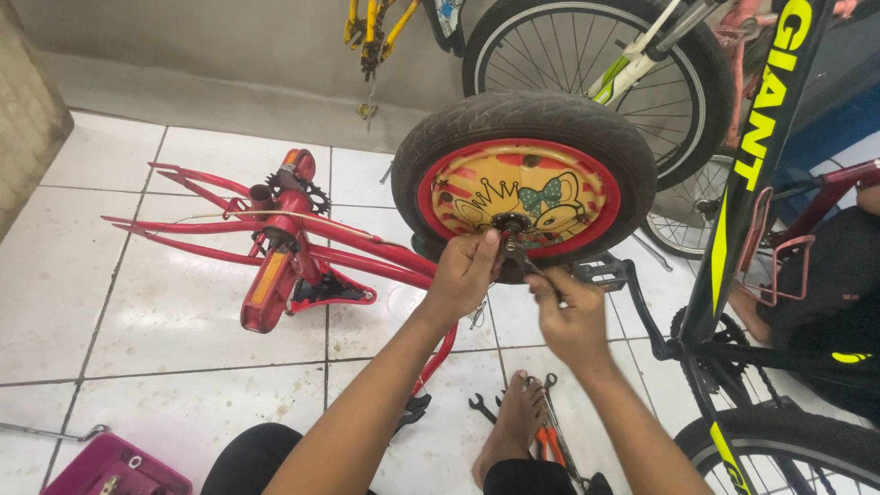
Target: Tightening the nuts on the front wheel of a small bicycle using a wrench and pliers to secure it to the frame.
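A small bicycle wheel (524,137) with a black tyre, red rim and yellow cartoon disc stands upright in front of me. My left hand (466,270) grips the hub axle (510,223) at the wheel's centre. A dark wrench (525,260) sits on the axle nut, and my right hand (570,316) is closed around its handle. The red child's bike frame (302,243), with its pedal and chainring, lies on the white tiled floor to the left.
A black and yellow bicycle (742,192) stands at the right, its pedal (600,271) close to my right hand. Spanners and pliers (545,417) lie by my bare foot (509,431). A pink tray (115,467) sits at bottom left. More bicycles lean at the back.
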